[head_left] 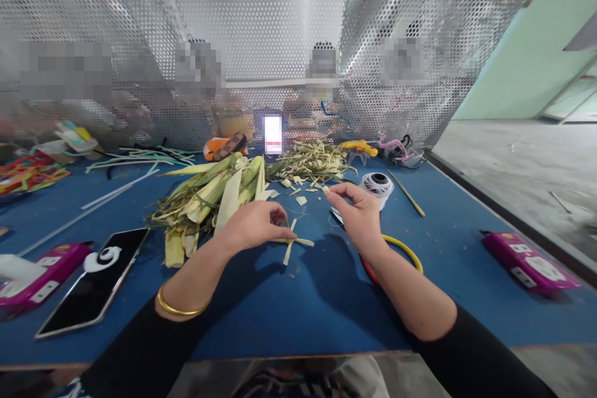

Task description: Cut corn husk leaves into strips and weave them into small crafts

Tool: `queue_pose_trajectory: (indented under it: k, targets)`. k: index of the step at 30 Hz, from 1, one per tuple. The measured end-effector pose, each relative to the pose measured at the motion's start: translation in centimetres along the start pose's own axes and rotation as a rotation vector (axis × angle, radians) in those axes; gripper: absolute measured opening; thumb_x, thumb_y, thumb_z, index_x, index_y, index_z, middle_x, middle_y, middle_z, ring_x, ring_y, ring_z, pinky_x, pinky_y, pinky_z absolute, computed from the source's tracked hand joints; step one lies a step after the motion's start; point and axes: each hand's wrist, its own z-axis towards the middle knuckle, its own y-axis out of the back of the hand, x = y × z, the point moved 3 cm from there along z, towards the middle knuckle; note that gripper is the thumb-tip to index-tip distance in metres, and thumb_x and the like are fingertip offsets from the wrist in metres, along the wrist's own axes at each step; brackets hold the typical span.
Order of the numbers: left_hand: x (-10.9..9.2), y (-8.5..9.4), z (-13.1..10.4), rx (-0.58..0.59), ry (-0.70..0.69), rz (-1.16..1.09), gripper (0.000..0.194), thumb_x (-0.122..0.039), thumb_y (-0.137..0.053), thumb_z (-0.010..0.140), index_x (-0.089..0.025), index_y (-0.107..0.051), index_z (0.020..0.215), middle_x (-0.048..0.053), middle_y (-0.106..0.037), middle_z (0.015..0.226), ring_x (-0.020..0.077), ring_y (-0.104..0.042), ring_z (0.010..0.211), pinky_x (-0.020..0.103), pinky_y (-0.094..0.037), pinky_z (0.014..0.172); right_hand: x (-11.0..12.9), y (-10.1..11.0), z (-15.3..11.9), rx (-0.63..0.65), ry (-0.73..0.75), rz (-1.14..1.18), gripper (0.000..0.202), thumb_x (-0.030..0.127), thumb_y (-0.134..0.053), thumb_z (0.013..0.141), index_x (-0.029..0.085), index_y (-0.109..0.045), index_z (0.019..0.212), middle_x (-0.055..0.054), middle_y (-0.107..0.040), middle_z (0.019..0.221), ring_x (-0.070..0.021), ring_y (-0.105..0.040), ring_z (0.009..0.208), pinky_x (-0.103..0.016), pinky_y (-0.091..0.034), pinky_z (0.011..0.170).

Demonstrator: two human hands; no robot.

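Note:
My left hand (252,224) pinches a small cross of pale corn husk strips (288,253) between thumb and fingers, just above the blue table. To its right, my right hand (358,217) is raised with thumb and index finger pressed together. A small pale bit shows at those fingertips, too small to name; a fine thread seems to run on the table between the hands. Behind my left hand lies a heap of corn husks (198,208). Scissors with a yellow and red handle (411,253) lie partly hidden under my right forearm. A white thread spool (380,191) stands just beyond my right hand.
Shredded husk (317,160) is piled at the back beside a lit phone (273,134). A dark phone (100,280) and a magenta box (46,277) lie left; another magenta box (527,264) sits right. A perforated metal screen (280,25) closes the back, with people behind it.

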Motion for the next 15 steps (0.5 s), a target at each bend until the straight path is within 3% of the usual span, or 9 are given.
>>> queue_pose_trajectory:
  k: [3,6,11,13,15]
  targets:
    - [1.1,-0.8,0.1,-0.14,0.112,0.068,0.049,-0.05,-0.082,0.05,-0.022,-0.068,0.088,0.001,-0.066,0.069,0.0179,-0.056,0.058,0.026,-0.031,0.051,0.1,-0.4,-0.2,0.044,0.005,-0.039,0.016,0.033,-0.064,0.076,0.02,-0.065,0.068,-0.001,-0.067,0.07,-0.0166,-0.059,0.07,-0.03,-0.045,0.072]
    - [1.1,-1.5,0.1,-0.251,0.12,0.063,0.06,-0.052,-0.08,0.053,-0.024,-0.065,0.103,0.001,-0.068,0.076,0.0184,-0.058,0.063,0.025,-0.031,0.052,-0.1,-0.6,-0.2,0.072,0.002,-0.069,0.017,0.034,-0.063,0.076,0.02,-0.063,0.067,0.0,-0.066,0.069,-0.0165,-0.058,0.07,-0.03,-0.045,0.071]
    - [0.8,-2.8,0.2,-0.034,0.051,0.086,0.019,-0.04,-0.077,0.058,-0.023,-0.067,0.059,-0.001,-0.062,0.057,0.0159,-0.053,0.056,0.025,-0.027,0.051,-0.9,-1.0,-0.3,0.144,-0.027,-0.087,0.019,0.036,-0.062,0.077,0.02,-0.062,0.067,0.001,-0.064,0.066,-0.0158,-0.056,0.066,-0.029,-0.042,0.067]
    - [0.6,-2.6,0.2,-0.051,0.036,-0.009,0.018,-0.035,-0.074,0.063,-0.022,-0.066,0.052,0.0,-0.059,0.052,0.0143,-0.05,0.053,0.024,-0.027,0.05,-1.2,-1.1,-0.2,0.172,-0.038,-0.079,0.02,0.037,-0.063,0.077,0.02,-0.063,0.067,0.002,-0.063,0.065,-0.0152,-0.055,0.065,-0.028,-0.041,0.066]
    - [0.5,-2.2,0.2,-0.085,0.068,-0.28,0.017,-0.035,-0.071,0.066,-0.021,-0.068,0.057,0.001,-0.061,0.055,0.0134,-0.05,0.054,0.023,-0.03,0.05,-1.5,-1.1,-0.1,0.174,-0.077,-0.025,0.021,0.038,-0.064,0.076,0.019,-0.064,0.067,0.002,-0.062,0.064,-0.0147,-0.054,0.064,-0.028,-0.041,0.064]
